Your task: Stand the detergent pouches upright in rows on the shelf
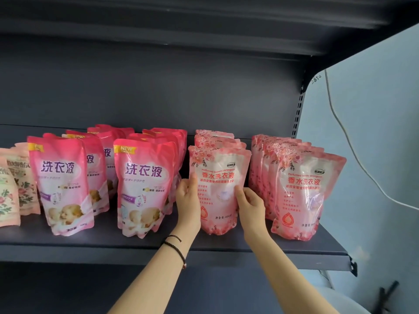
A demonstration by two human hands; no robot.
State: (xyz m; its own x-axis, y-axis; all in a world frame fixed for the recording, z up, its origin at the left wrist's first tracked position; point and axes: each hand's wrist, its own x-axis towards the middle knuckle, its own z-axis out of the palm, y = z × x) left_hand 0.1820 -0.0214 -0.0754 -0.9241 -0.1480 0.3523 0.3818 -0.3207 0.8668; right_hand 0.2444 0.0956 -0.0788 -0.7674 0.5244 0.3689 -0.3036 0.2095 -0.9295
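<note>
1. Left hand point(187, 201) is gripping the left edge of the front pale pink pouch point(218, 177).
2. Right hand point(250, 206) is gripping its right edge.
3. This pouch is standing upright on the dark shelf point(113, 248), between the dark pink pouches point(142, 189) and another pale row point(303, 191).

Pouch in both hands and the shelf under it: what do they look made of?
Pouch: looks like soft glossy plastic film, going by its sheen and creases. Shelf: probably painted metal, matte dark grey, with a thin folded front edge.
</note>
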